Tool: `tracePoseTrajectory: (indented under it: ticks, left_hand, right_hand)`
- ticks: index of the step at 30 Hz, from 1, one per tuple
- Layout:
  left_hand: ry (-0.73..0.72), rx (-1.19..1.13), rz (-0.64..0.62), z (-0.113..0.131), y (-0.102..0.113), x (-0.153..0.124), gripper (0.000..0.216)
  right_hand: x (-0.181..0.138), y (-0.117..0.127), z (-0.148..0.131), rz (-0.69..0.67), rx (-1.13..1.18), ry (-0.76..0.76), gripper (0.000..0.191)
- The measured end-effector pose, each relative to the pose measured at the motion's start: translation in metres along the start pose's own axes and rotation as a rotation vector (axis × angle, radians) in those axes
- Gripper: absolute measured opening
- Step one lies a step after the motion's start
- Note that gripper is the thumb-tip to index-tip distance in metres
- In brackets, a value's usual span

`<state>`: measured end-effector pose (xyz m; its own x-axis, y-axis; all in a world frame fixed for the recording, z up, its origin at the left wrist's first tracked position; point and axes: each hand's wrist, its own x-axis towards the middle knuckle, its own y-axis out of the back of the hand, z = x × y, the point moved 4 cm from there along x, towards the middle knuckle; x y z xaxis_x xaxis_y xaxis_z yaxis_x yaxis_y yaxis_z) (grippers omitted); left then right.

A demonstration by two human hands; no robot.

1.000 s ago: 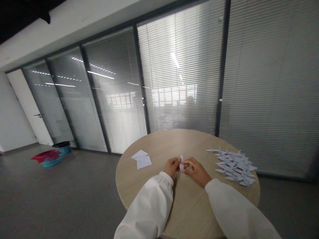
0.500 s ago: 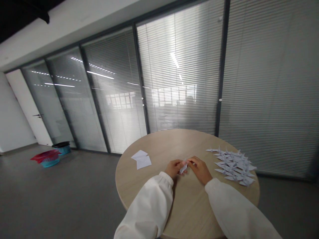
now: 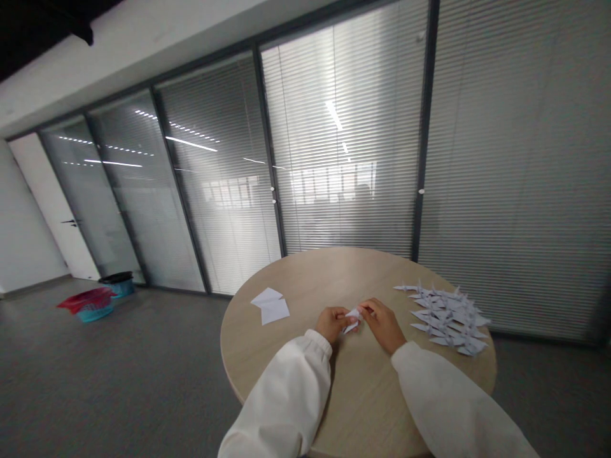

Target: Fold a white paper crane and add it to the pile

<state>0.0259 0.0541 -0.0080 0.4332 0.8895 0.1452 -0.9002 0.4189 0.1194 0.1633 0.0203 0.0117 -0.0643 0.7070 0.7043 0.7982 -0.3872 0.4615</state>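
Observation:
A small folded piece of white paper (image 3: 352,319) is between my two hands, above the middle of the round wooden table (image 3: 344,267). My left hand (image 3: 333,322) pinches it from the left side. The fingertips of my right hand (image 3: 383,323) are closed on its upper right edge. Part of the paper is covered by my fingers, so its exact folds are hard to make out. To the right of my right hand lies a group of several folded paper cranes (image 3: 449,318), packed close together. White sheets of paper (image 3: 274,310) lie flat on the table's left side.
Past the table's far edge stands a glass partition (image 3: 348,146) with blinds. On the floor at the left are a blue basket with a red liner (image 3: 95,310) and another blue basket with a black liner (image 3: 123,286). A white door (image 3: 52,203) is at the far left.
The folded paper has turned between my hands and shows a broader white face. My fingers have shifted slightly on it. The cranes and flat sheets have stayed in place.

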Motion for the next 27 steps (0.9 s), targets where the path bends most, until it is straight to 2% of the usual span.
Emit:
tracePoseTrajectory:
  ticks: [3,6,10,15,24,27]
  left_hand:
    - [-0.021,0.031,0.031,0.004,0.001,-0.001,0.043]
    - [-0.055,0.05,0.111,0.009,0.005,-0.002,0.042]
    - [-0.106,0.07,0.209,0.014,0.011,-0.003,0.042]
    - [-0.222,0.031,0.168,0.022,0.009,-0.004,0.037]
    - [-0.279,0.068,0.09,0.022,0.006,-0.002,0.031]
    - [-0.281,0.155,0.141,0.021,0.008,-0.002,0.029]
  right_hand:
    - [0.0,0.0,0.0,0.003,0.059,-0.031,0.023]
    - [0.0,-0.002,0.003,0.003,0.179,-0.143,0.022]
    - [-0.002,-0.008,0.004,-0.077,0.266,-0.239,0.028]
    - [-0.002,-0.01,0.003,-0.164,0.326,-0.244,0.029]
    - [0.0,-0.007,0.007,-0.143,0.418,-0.252,0.032]
    - [0.0,-0.006,0.006,-0.139,0.381,-0.242,0.032]
